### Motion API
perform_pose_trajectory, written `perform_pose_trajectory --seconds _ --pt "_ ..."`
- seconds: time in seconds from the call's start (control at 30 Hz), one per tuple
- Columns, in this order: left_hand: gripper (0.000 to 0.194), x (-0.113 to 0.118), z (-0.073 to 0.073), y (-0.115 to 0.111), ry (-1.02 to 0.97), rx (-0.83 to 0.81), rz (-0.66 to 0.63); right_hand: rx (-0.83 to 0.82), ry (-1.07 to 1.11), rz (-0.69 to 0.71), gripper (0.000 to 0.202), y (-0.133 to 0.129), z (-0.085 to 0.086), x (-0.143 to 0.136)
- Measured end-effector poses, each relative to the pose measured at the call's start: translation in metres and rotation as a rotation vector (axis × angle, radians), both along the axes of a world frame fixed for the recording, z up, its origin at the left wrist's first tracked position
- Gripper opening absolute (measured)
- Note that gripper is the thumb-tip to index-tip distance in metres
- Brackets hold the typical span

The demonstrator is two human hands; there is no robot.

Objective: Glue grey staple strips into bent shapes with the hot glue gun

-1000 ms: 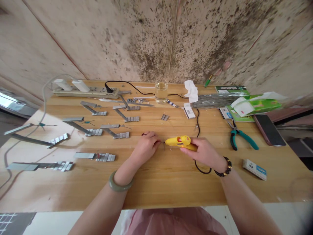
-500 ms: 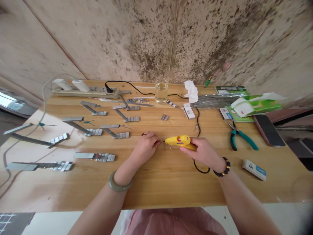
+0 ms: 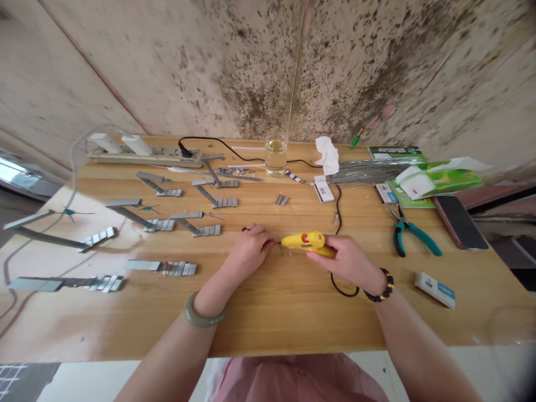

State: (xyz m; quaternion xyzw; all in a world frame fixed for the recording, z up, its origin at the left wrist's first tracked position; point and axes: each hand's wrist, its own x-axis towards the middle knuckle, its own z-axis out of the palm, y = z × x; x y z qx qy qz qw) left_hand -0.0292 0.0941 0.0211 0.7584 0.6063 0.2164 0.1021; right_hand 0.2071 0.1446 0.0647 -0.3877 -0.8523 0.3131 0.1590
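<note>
My right hand (image 3: 349, 258) is wrapped round the handle of a yellow glue gun (image 3: 304, 241), whose nozzle points left. The nozzle tip is close to the fingertips of my left hand (image 3: 250, 248). Those fingers are pressed together near the wooden tabletop, on a thin, small piece too tiny to make out. Short grey strips (image 3: 282, 199) lie side by side beyond the gun. Several grey folded pieces with banded ends (image 3: 207, 230) are spread over the left half of the table.
A power strip (image 3: 146, 157) and a glass of yellowish liquid (image 3: 276, 157) stand at the back. Grey wires (image 3: 372, 172), teal pliers (image 3: 419, 237), a phone (image 3: 461, 222) and a small box (image 3: 435, 290) lie right. The gun's black cord (image 3: 340, 212) curves behind my right hand.
</note>
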Motion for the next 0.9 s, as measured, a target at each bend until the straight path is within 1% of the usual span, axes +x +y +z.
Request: perform_pose_trajectory --seconds 0.3,0.57,0.9 --pt "0.015 -0.0010 -0.0019 0.0002 0.001 0.001 0.002 -0.037 -0.034 -0.007 0.025 0.0027 0.0049 0.0033" --pt "0.015 -0.0008 -0.0018 -0.0001 -0.013 0.002 0.005 -0.023 -0.072 -0.044 0.028 0.0047 0.0043 0.0053" --pt "0.014 -0.0013 -0.0026 0.0001 -0.016 0.006 -0.006 -0.020 -0.083 -0.032 0.028 0.0037 0.0039 0.0050"
